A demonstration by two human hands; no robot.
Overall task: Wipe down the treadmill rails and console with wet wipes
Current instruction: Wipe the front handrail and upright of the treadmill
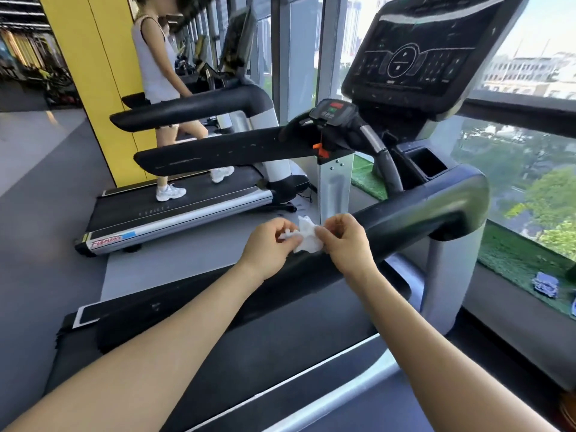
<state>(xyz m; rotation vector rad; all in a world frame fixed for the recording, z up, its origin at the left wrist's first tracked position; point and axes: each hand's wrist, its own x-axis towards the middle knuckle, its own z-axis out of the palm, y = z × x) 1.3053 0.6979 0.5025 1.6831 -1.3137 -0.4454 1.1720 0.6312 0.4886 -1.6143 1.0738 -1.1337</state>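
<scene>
A crumpled white wet wipe [307,236] is held between both hands just above the near black rail [414,219] of the treadmill. My left hand [268,244] pinches its left side and my right hand [343,241] pinches its right side. The far black rail [218,154] runs across the middle of the view. The dark console screen [414,54] stands tilted at the upper right, with a small control panel [332,112] with red and green buttons below it.
A person walks on the neighbouring treadmill [174,213] at the left, beside a yellow pillar [93,73]. Windows and a green artificial-grass ledge [514,257] lie to the right. A blue packet [545,283] rests on that ledge. A cup-holder pocket [427,162] sits by the console.
</scene>
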